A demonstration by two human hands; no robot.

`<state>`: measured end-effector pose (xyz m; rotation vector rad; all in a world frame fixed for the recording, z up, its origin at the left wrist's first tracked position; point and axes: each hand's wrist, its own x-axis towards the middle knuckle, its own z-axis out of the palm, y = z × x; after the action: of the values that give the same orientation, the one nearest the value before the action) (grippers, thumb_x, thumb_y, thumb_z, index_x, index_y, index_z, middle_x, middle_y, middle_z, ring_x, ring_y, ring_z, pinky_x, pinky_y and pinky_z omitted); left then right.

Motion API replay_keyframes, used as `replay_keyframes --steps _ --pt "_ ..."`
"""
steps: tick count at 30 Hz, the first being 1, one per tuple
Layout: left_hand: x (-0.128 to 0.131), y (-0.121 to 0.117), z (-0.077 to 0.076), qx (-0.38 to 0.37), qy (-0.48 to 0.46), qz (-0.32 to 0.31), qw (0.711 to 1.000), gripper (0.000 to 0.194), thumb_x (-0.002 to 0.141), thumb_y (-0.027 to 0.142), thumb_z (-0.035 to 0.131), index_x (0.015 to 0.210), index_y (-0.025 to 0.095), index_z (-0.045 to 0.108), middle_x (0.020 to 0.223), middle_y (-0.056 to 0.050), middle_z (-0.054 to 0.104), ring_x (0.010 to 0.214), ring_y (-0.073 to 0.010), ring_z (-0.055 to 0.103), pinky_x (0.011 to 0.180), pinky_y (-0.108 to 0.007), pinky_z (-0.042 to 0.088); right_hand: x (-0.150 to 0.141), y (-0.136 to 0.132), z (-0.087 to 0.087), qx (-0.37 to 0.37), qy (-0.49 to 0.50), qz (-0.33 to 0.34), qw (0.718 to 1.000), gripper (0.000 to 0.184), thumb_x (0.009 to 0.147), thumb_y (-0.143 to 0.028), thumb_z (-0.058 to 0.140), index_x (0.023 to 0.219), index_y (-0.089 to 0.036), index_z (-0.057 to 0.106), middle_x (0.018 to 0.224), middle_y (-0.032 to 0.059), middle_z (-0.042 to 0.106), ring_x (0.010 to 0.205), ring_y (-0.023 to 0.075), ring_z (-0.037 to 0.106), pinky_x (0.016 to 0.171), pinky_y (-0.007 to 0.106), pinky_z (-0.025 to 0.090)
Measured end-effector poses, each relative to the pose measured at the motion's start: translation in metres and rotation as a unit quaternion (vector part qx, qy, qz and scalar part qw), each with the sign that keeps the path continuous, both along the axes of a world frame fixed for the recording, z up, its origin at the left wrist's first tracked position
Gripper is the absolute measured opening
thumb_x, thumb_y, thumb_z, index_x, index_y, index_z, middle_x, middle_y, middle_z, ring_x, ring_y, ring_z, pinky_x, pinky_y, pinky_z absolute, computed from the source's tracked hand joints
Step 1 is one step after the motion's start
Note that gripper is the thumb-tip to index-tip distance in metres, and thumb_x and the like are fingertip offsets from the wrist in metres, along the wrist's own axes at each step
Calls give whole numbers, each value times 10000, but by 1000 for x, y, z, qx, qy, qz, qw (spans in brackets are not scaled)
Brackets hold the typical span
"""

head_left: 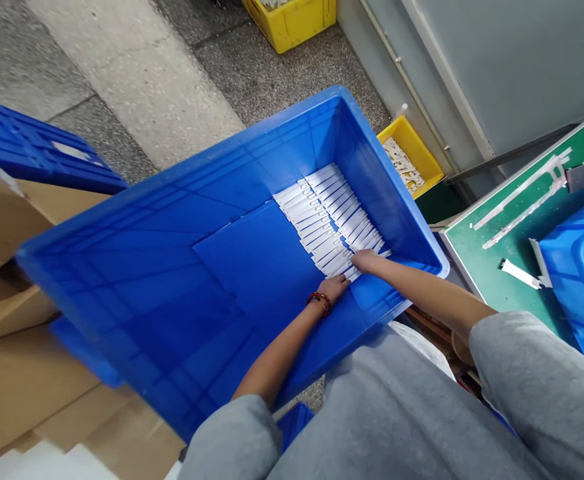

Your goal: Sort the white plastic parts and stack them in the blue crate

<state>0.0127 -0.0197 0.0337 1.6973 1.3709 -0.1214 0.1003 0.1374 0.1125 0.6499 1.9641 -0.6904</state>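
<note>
A large blue plastic crate [122, 347] lies in front of me. Inside it, thin white flat strips [317, 220] are laid side by side in a row against one end, on a blue sheet [267, 260]. Both hands are down in the crate at the near end of this row. My left hand [335, 287], with a red beaded bracelet at the wrist, has its fingers closed at one end of the nearest strip. My right hand [365, 261] is curled over the same strip farther right. Its fingertips are hidden.
Cardboard boxes [27, 393] and another blue crate [32, 147] stand at the left. Yellow bins [299, 25] sit on the floor beyond. At the right, a green table [517, 220] carries loose white pieces and a blue bin [572, 267]. A grey panel [522, 60] rises behind.
</note>
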Motion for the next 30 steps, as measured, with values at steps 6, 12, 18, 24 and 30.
replay_keyframes --steps 6,12,18,24,30 --pt "-1 7 -1 7 16 -44 999 281 970 209 428 1140 223 653 1096 -71 679 990 -206 625 819 -294 478 26 33 86 92 103 -34 990 285 906 -145 550 1152 -225 670 1239 80 674 1182 226 597 892 278 476" --pt "3 17 10 56 15 -33 998 350 981 164 394 1261 212 597 1269 -98 625 1117 -214 589 923 -325 469 110 -5 148 230 288 -130 920 282 1007 -283 420 1093 -191 673 1040 94 705 952 209 637 836 314 480" --pt "31 61 10 92 17 -3 996 340 981 173 407 1271 198 582 1363 -141 557 1254 -260 499 1059 -417 389 133 -47 131 285 368 -179 867 305 996 -209 399 1115 -179 677 913 79 716 834 210 621 760 350 434" --pt "52 88 7 68 41 -6 997 223 931 198 553 1130 142 635 1148 -135 649 1119 -258 590 996 -440 443 130 -44 125 285 389 -197 854 351 950 -153 410 1221 -180 630 885 55 709 809 195 609 748 336 403" --pt "60 86 15 48 79 -9 996 308 943 343 582 1187 157 606 1193 -93 636 1092 -233 615 952 -469 507 132 -46 121 293 388 -194 852 362 932 -142 408 1211 -176 636 872 59 710 813 204 602 749 342 381"
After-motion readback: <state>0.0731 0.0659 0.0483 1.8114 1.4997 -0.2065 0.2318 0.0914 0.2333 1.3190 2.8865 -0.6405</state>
